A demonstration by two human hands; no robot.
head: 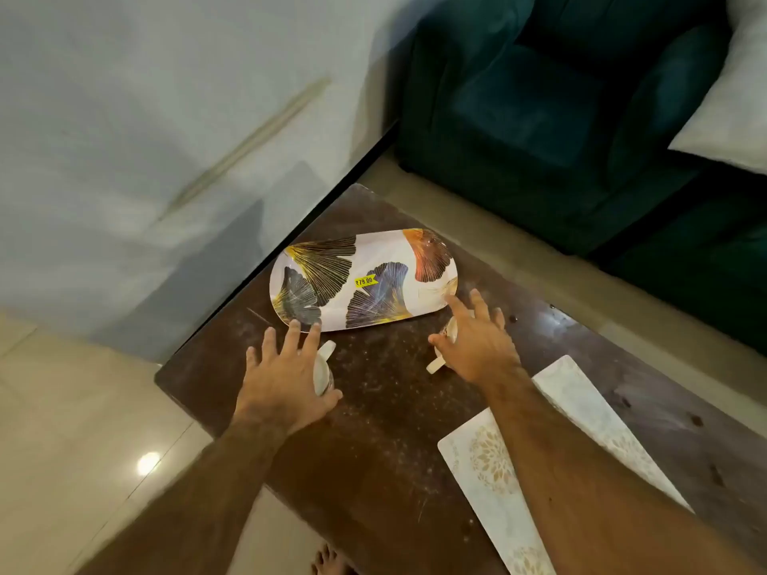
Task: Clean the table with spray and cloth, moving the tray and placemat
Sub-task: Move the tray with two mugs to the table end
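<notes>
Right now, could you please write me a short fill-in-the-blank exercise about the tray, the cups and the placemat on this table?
1. The sticker on the tray is ____ in colour.
2. The number of cups on the table, one under each hand, is ____.
3. The placemat lies partly under the ____ forearm.
4. Both the left hand and the right hand have their fingers spread and reach toward the ____.

Missing words: yellow; two; right; tray
</notes>
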